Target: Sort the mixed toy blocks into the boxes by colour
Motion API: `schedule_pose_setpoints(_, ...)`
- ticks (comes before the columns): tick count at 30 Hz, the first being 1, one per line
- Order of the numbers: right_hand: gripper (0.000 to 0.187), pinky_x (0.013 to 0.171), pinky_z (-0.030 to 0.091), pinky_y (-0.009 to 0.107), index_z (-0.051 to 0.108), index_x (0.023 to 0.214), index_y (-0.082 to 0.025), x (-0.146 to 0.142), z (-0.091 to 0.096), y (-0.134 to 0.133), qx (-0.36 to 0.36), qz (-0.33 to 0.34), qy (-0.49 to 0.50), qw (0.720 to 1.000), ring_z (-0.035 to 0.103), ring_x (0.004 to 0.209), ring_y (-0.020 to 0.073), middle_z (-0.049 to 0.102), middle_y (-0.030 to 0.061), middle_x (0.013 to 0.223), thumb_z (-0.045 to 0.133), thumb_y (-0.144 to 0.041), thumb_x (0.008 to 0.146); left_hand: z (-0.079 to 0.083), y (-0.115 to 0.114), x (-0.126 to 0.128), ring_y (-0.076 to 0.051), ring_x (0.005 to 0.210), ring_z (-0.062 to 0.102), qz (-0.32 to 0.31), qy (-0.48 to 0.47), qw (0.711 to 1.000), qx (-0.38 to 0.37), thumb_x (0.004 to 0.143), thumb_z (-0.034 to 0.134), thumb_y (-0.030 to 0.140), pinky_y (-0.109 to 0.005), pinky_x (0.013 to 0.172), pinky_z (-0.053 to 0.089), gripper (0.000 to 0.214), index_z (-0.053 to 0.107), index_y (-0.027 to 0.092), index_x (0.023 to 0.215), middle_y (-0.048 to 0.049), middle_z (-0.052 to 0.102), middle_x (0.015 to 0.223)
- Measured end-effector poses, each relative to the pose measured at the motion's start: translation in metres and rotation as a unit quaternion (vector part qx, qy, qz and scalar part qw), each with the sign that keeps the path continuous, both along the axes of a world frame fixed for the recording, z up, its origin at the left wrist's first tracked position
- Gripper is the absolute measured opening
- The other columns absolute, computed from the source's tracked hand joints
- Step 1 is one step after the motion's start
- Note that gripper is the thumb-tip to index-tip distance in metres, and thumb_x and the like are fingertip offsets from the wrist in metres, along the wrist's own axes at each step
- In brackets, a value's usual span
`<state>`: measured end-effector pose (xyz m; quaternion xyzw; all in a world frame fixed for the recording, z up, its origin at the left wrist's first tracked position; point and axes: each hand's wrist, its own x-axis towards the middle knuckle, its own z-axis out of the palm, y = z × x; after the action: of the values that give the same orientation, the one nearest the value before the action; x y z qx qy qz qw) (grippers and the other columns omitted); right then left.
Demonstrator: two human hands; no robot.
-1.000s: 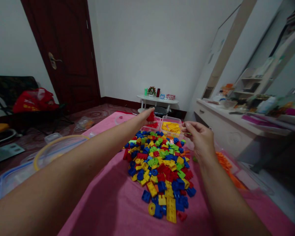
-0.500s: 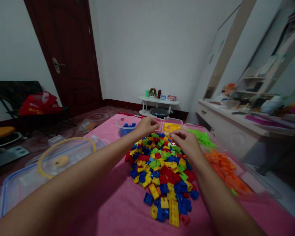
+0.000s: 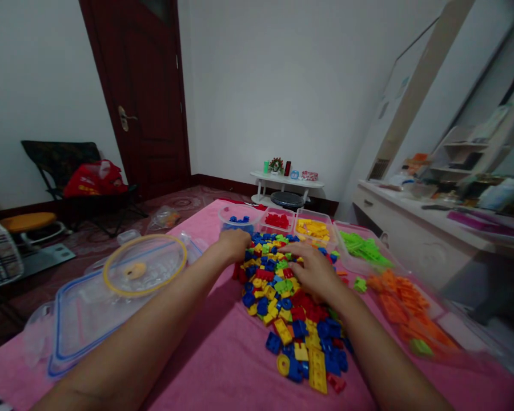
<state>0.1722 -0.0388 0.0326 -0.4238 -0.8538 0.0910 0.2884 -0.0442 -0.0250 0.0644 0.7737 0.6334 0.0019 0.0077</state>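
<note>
Over the pink cloth (image 3: 214, 365) we are holding our right hand (image 3: 312, 268), loosely spread, across the right side of the bricks (image 3: 284, 330), which are stretching lengthwise away, our left hand (image 3: 236, 245) curled at their far-left edge, grip hidden.

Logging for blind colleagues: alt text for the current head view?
Left hand at the far left edge of a mixed heap of toy blocks on pink cloth, the right hand over its right side; clear containers of blue, red, yellow, green and orange pieces stand behind and to the right.
</note>
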Motion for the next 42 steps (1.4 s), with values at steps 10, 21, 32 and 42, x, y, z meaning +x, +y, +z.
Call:
schedule_pose_setpoints(10,0.028,0.085,0.041,0.032,0.069,0.093,-0.022,-0.023,-0.007,-0.012,0.026,0.033,-0.13,0.991,0.054,0.097,0.0194,0.064,0.0058,0.1,0.053,-0.009,0.075,-0.007,0.0,0.004,-0.031,0.084,0.063,0.016,-0.112,0.993,0.026,0.047,0.07,0.008,-0.039,0.079,0.047,0.014,0.06,0.015,0.054,-0.011,0.063,0.067)
schedule_pose_setpoints(21,0.031,0.067,0.042,0.026,0.07,0.094,-0.022,0.023,0.031,-0.001,-0.008,-0.127,-0.079,0.989,0.06,0.076,0.0175,0.07,0.0032,0.087,0.049,-0.017,0.07,-0.004,0.004,0.005,-0.011,0.052,0.051,-0.164,-0.263,0.948,-0.068,0.055,0.06,0.016,-0.02,0.051,0.037,0.022,0.071,0.017,0.075,0.0002,0.064,0.062)
schedule_pose_setpoints(32,0.024,0.047,0.029,0.021,0.072,0.068,-0.024,0.044,0.02,-0.002,-0.124,-0.094,-0.195,0.968,0.05,0.049,0.0106,0.063,-0.0027,0.056,0.056,-0.009,0.059,-0.021,-0.018,0.04,-0.02,0.077,0.06,-0.243,-0.118,0.963,0.009,0.055,0.065,0.016,-0.025,0.064,0.042,0.037,0.071,0.025,0.091,-0.0047,0.069,0.086)
schedule_pose_setpoints(42,0.006,0.051,0.031,0.023,0.068,0.064,-0.021,0.029,0.008,0.001,-0.073,-0.123,-0.216,0.966,0.056,0.059,0.0143,0.066,0.0023,0.065,0.063,-0.019,0.062,-0.023,-0.022,0.049,-0.024,0.078,0.062,-0.21,-0.083,0.974,0.029,0.055,0.056,0.008,-0.027,0.064,0.044,0.034,0.071,0.021,0.083,-0.0085,0.07,0.083)
